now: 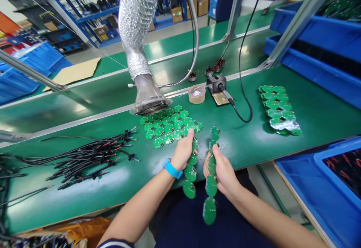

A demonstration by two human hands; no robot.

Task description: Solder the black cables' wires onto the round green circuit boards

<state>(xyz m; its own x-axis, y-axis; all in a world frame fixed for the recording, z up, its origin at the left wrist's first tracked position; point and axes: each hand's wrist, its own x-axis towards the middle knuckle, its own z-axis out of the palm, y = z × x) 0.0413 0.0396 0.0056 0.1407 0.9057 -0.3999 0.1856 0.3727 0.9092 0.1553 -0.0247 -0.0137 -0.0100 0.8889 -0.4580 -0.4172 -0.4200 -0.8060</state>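
My left hand (184, 151) is closed on a strip of round green circuit boards (190, 173), its thumb near the upper end. A second strip of round circuit boards (211, 185) is in my right hand (222, 167), the thumb pressed on its face. Both strips hang roughly upright over the table's front edge, apart from each other. Just beyond my left hand, rows of round green boards (169, 127) lie flat on the green table (239, 142). To the right sits a stack of joined circuit-board panels (279, 108).
A fume-extractor hood (150, 93) hangs over the laid-out boards. Behind are a soldering iron in its holder (218, 86), a small round tub (196, 94) and several motor-like parts (209, 71). Black cables (93, 157) lie left. Blue bins (316, 52) stand right.
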